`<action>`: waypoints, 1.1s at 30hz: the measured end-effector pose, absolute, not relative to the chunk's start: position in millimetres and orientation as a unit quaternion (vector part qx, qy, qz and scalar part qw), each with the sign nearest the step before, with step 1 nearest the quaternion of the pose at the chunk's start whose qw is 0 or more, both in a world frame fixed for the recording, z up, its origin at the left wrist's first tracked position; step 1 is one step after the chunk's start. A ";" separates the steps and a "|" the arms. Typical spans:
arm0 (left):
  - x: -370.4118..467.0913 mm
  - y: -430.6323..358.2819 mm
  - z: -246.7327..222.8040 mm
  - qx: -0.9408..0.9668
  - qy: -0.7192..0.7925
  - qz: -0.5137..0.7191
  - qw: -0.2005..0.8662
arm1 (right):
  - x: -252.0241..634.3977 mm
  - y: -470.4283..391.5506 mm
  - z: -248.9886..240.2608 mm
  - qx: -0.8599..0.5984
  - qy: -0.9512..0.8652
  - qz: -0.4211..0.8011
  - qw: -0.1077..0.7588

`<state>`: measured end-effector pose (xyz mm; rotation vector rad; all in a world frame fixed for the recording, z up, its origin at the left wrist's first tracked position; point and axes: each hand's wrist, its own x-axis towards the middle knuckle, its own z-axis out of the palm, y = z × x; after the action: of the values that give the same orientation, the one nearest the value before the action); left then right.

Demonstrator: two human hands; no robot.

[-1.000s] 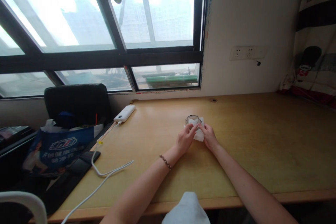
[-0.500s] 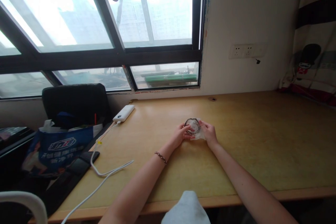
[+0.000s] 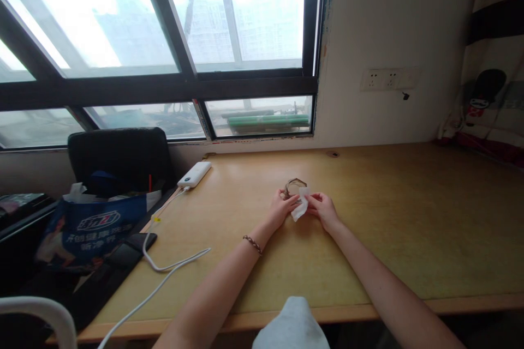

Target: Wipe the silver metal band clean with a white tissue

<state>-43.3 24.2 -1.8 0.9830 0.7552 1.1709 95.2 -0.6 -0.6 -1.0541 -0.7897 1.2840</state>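
left hand fingers grip glass | right hand fingers pinch tissue | advice: steady glass on tabletop, wipe gently

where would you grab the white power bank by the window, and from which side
Take the white power bank across its two long edges, near the middle, coming from above. It lies flat on the desk, and the cable plugs into its near-left end, so that end is probably best avoided.

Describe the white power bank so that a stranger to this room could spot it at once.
Start at the wooden desk under the big window. Near the desk's back left corner, just right of the black chair, lies the power bank. It is a flat white slab with a white cable trailing from its near end toward the desk's front edge.
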 end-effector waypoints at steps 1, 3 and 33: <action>-43.3 23.9 -2.8 0.455 0.339 0.513 0.644 | 94.8 -0.2 -1.6 -0.464 -0.354 0.556 0.592; -43.2 23.7 -4.4 0.497 0.347 0.508 0.612 | 95.4 1.0 -3.6 -0.480 -0.389 0.549 0.563; -35.0 10.6 0.9 0.624 0.318 0.485 0.524 | 99.1 -5.5 -2.3 -0.643 -0.516 0.215 0.523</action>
<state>-35.0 10.6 0.9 1.4932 0.7622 1.1611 99.1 -5.5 -2.3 -1.5400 -1.2353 0.5144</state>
